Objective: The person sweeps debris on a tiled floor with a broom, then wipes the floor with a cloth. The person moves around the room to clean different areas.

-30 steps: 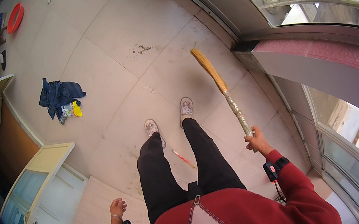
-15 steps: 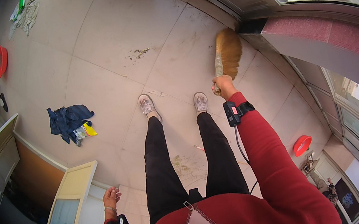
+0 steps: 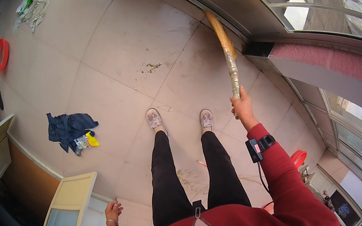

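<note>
My right hand (image 3: 242, 105) is closed around the wrapped handle of a short broom (image 3: 232, 69). The broom points away from me, its tan bristles (image 3: 221, 33) at the floor along the base of the far right metal frame. Down at the lower left hangs my left hand (image 3: 113, 210), fingers loosely bent and apart, with nothing visible in it. A small scatter of debris (image 3: 153, 67) lies on the tiles ahead, left of the broom. My two feet in patterned shoes (image 3: 154, 117) stand between my hands.
A dark blue cloth (image 3: 70, 128) lies on the floor at left beside a yellow packet (image 3: 92, 139). Red basins (image 3: 2, 55) (image 3: 298, 158) stand far left and at right. A cream cabinet door (image 3: 77, 191) stands open at lower left. A pink-topped ledge (image 3: 308, 50) juts out at right.
The broom has swung left and away, its bristles now nearer the far frame and turned more edge-on. My right hand has shifted slightly right and nearer me. The left hand has barely moved.
</note>
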`<state>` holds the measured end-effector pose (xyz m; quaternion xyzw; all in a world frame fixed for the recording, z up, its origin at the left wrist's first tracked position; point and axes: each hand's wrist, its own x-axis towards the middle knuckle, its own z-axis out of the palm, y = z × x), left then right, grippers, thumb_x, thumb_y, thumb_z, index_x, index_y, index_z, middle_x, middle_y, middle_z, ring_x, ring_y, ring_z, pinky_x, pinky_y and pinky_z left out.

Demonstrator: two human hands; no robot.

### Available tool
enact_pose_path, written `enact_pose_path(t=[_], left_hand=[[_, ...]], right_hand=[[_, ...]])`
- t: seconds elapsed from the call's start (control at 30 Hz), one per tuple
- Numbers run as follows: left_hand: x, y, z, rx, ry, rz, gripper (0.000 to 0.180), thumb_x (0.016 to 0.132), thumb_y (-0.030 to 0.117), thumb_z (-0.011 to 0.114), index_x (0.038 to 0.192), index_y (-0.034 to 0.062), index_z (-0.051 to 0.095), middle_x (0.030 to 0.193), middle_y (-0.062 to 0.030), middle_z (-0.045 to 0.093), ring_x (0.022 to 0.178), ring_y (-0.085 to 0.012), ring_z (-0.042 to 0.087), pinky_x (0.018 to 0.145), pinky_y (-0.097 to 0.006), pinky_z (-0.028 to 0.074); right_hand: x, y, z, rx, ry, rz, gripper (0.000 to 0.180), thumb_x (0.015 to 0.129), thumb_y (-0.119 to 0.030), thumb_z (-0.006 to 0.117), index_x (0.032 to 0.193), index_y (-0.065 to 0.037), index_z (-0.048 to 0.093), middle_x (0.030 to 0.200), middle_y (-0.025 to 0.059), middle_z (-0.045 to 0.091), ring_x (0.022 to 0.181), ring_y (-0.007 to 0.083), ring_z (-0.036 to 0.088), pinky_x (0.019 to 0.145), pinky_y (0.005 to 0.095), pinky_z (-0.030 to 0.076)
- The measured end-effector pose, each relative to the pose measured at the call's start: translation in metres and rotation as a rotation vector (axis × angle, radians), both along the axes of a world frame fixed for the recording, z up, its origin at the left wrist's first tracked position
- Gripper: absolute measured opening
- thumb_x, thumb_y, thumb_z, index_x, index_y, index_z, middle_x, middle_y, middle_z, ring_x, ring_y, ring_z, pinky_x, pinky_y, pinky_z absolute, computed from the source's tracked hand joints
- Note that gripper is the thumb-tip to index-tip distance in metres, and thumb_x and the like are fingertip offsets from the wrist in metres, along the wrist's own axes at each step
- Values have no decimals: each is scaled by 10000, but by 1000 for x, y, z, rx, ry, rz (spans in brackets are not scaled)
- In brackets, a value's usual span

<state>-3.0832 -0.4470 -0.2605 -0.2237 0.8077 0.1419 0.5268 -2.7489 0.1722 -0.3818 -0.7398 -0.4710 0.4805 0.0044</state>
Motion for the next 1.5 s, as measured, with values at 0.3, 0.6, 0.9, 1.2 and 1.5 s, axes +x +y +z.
enact_pose_path(t=[0.3,0.6,0.9,1.2,1.5], left_hand=[[28,-34,-55,-2,-76,43,236,956,181,547,1162,89,614,1030,-59,692,855,-172,684,742,-305,521],[25,-61,-31,51,-42,74,265,960,213,554,1183,78,604,1041,-77,687,877,-180,683,746,-306,539],[20,-85,-33,73,-66,145,256,957,165,544,1177,54,615,1050,-80,692,873,-174,685,744,-279,525],[3,-103,-45,105,-46,177,251,962,160,544,1179,56,613,1068,-75,690,900,-173,682,757,-285,525],[1,-141,-23,112,19,263,230,957,150,553,1158,60,620,1027,-61,695,875,-165,682,748,-281,520]], right_hand=[[-116,86,-138,-198,-45,260,200,824,5,459,986,68,558,668,155,604,502,261,630,373,391,442],[-125,16,8,-201,-11,654,546,814,-75,557,1344,29,483,665,107,579,436,189,577,379,351,450],[-87,-92,-21,-245,88,-184,239,849,-14,566,1084,6,526,632,73,519,433,172,518,367,326,416],[-316,-185,-101,-591,416,-117,160,808,8,586,933,0,487,623,101,536,438,214,539,368,377,424],[-240,-198,14,-357,358,298,701,857,-57,575,1503,-52,303,659,42,541,431,117,498,383,286,417]])
